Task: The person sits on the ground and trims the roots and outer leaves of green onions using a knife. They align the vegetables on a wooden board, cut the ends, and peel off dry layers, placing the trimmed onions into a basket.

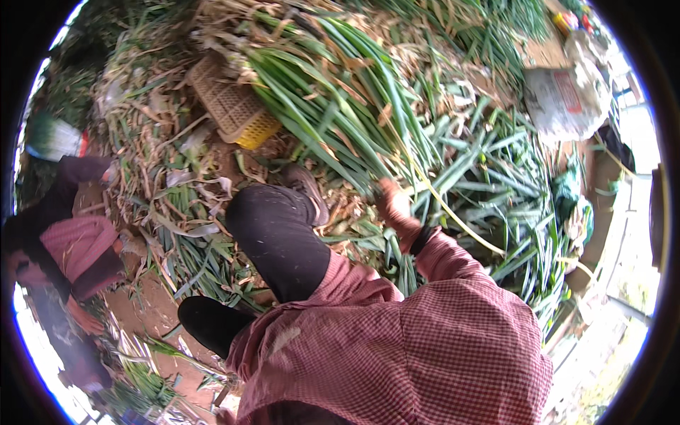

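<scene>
My right hand (396, 208), blurred, is at the leaf tips of a large bunch of long green leaves, which look like green onions or leeks (340, 111). Whether its fingers are closed on any leaves cannot be told. A long pale yellow stalk or strip (459, 215) runs past it on the right. More loose green leaves (478, 180) lie in a heap beyond the hand. A blurred skin-toned patch at the bottom edge may be part of my left hand (227, 415); what it touches is hidden. The bunch partly overlaps a tan plastic basket (226, 98).
Yellow basketwork (258, 129) shows beneath the tan basket. Dry husks and trimmed leaves (154, 133) litter the ground around my legs. A co-worker in a pink garment (79, 244) is at the left, hands apart from mine. A white woven sack (566, 101) lies at the upper right.
</scene>
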A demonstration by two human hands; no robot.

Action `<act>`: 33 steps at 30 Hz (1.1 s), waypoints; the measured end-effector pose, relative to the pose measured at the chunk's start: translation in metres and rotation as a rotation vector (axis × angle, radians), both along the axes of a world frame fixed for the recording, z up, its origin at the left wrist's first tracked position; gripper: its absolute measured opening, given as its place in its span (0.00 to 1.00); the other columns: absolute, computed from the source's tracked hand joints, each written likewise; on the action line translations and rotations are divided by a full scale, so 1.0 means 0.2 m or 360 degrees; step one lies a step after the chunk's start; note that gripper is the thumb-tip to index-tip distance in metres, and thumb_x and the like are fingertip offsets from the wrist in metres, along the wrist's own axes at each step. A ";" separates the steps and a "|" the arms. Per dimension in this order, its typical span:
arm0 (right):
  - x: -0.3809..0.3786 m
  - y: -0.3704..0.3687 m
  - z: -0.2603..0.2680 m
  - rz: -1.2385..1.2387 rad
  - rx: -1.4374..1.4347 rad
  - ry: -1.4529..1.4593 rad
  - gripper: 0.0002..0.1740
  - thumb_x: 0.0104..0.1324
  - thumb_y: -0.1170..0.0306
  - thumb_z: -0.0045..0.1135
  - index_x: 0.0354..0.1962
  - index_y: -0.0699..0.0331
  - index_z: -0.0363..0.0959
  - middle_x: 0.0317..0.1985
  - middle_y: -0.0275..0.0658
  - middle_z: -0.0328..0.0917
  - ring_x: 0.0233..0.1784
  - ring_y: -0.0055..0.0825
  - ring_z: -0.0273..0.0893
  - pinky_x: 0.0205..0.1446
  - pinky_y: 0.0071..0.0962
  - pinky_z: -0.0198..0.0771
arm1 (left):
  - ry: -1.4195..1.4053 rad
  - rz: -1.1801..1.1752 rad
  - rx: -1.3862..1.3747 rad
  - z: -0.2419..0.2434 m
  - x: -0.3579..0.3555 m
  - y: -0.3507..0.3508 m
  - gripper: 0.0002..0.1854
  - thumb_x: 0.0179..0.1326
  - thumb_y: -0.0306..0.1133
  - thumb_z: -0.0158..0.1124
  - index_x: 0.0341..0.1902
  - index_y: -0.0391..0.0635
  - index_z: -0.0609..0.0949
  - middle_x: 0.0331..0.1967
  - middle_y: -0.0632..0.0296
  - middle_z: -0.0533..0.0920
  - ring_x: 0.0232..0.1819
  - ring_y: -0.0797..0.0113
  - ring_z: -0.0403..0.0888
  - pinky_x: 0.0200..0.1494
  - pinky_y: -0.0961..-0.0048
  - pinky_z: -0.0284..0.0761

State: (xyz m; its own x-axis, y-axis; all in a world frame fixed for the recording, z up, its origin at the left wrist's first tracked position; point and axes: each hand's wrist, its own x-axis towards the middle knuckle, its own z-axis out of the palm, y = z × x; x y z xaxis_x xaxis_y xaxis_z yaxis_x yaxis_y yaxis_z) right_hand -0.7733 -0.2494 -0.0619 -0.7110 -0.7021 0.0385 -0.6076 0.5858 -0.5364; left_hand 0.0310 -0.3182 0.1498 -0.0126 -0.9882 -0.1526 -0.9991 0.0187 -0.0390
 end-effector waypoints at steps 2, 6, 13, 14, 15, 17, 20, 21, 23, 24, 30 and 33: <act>0.36 0.20 -0.16 0.0862 0.0838 0.0768 0.11 0.55 0.68 0.55 0.36 0.62 0.78 0.30 0.45 0.78 0.26 0.37 0.78 0.24 0.40 0.75 | 0.0171 -0.0276 -0.0211 0.17 -0.24 -0.34 0.22 0.71 0.40 0.52 0.57 0.32 0.74 0.50 0.47 0.80 0.52 0.53 0.78 0.58 0.62 0.71; 0.78 0.49 -0.22 0.0915 0.0051 -0.1150 0.13 0.57 0.64 0.54 0.37 0.62 0.76 0.37 0.45 0.79 0.34 0.44 0.79 0.39 0.39 0.74 | 0.0527 -0.0486 -0.0204 0.39 -1.17 -0.85 0.15 0.72 0.30 0.50 0.52 0.30 0.76 0.49 0.46 0.81 0.49 0.54 0.79 0.55 0.67 0.73; 0.85 -0.31 0.10 0.0576 0.0283 -0.0708 0.14 0.57 0.64 0.55 0.38 0.62 0.76 0.37 0.45 0.79 0.34 0.44 0.79 0.40 0.39 0.74 | 0.0856 -0.1205 -0.0202 0.46 -2.27 -0.73 0.10 0.63 0.23 0.58 0.48 0.36 0.80 0.43 0.49 0.84 0.45 0.52 0.82 0.51 0.62 0.77; 0.84 -0.36 0.15 0.0547 0.0284 -0.0689 0.14 0.57 0.64 0.55 0.38 0.62 0.76 0.37 0.45 0.79 0.35 0.44 0.79 0.40 0.39 0.74 | 0.1090 -0.1198 -0.0154 0.38 -2.31 -0.71 0.10 0.63 0.24 0.58 0.46 0.37 0.81 0.41 0.49 0.84 0.43 0.51 0.82 0.48 0.62 0.77; 0.82 -0.40 0.20 0.0529 0.0290 -0.0660 0.14 0.57 0.64 0.55 0.38 0.62 0.76 0.37 0.45 0.79 0.35 0.44 0.79 0.40 0.39 0.74 | 0.0834 -0.1521 -0.0272 0.29 -2.32 -0.71 0.10 0.62 0.25 0.58 0.46 0.38 0.81 0.40 0.49 0.84 0.41 0.50 0.82 0.46 0.62 0.77; 0.80 -0.41 0.28 0.0482 0.0308 -0.0611 0.14 0.57 0.64 0.55 0.38 0.62 0.76 0.37 0.45 0.79 0.35 0.43 0.79 0.40 0.39 0.74 | 0.1226 -0.1186 0.0154 0.02 -2.33 -0.71 0.09 0.62 0.27 0.58 0.44 0.40 0.81 0.36 0.49 0.83 0.37 0.51 0.82 0.41 0.60 0.77; 0.79 -0.38 0.33 0.0424 0.0335 -0.0553 0.14 0.56 0.64 0.55 0.38 0.62 0.76 0.37 0.45 0.79 0.35 0.43 0.79 0.40 0.39 0.74 | 0.0787 -0.1182 0.0598 -0.52 -2.29 -0.75 0.10 0.59 0.34 0.56 0.39 0.42 0.80 0.32 0.46 0.81 0.36 0.45 0.81 0.36 0.55 0.75; 0.79 -0.37 0.35 0.0405 0.0345 -0.0534 0.14 0.56 0.64 0.55 0.38 0.62 0.76 0.37 0.45 0.79 0.35 0.43 0.79 0.40 0.39 0.74 | 0.0738 -0.1658 0.0838 -0.71 -2.29 -0.79 0.07 0.58 0.28 0.54 0.34 0.42 0.81 0.29 0.48 0.80 0.35 0.50 0.80 0.37 0.59 0.73; 0.80 -0.37 0.37 0.0372 0.0361 -0.0498 0.14 0.56 0.64 0.55 0.38 0.62 0.76 0.37 0.45 0.79 0.35 0.43 0.79 0.40 0.39 0.74 | 0.0306 -0.2384 0.0903 -1.03 -2.26 -0.72 0.05 0.56 0.30 0.56 0.30 0.45 0.80 0.28 0.51 0.82 0.34 0.51 0.82 0.36 0.56 0.76; 0.80 -0.38 0.38 0.0354 0.0365 -0.0482 0.14 0.56 0.64 0.55 0.38 0.62 0.76 0.37 0.45 0.79 0.36 0.43 0.79 0.40 0.39 0.74 | 0.0662 -0.2511 0.0983 -1.13 -2.25 -0.65 0.07 0.57 0.30 0.55 0.34 0.45 0.82 0.30 0.51 0.82 0.33 0.53 0.82 0.35 0.58 0.75; 0.80 -0.40 0.52 0.0283 0.0399 -0.0422 0.15 0.56 0.64 0.56 0.39 0.62 0.77 0.37 0.45 0.79 0.36 0.43 0.79 0.41 0.39 0.74 | 0.1092 0.0086 0.2766 -1.02 -2.19 -0.57 0.15 0.67 0.46 0.53 0.46 0.52 0.82 0.36 0.62 0.83 0.33 0.66 0.81 0.30 0.67 0.77; 0.74 -0.46 0.63 0.0254 0.0431 -0.0414 0.15 0.56 0.64 0.56 0.39 0.62 0.77 0.37 0.45 0.80 0.37 0.43 0.79 0.41 0.39 0.74 | 0.1036 -0.0663 0.2414 -0.84 -2.14 -0.71 0.15 0.67 0.46 0.53 0.46 0.52 0.83 0.36 0.61 0.83 0.33 0.66 0.81 0.30 0.67 0.78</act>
State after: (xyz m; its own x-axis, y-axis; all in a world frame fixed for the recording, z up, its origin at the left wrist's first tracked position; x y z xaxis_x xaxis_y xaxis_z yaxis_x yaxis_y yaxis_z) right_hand -0.6251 -0.3415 0.0641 -0.5540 -0.7644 -0.3297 -0.5666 0.6364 -0.5234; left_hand -0.3970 -0.4595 -0.0177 -0.6503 0.1149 -0.7509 -0.7597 -0.1034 0.6420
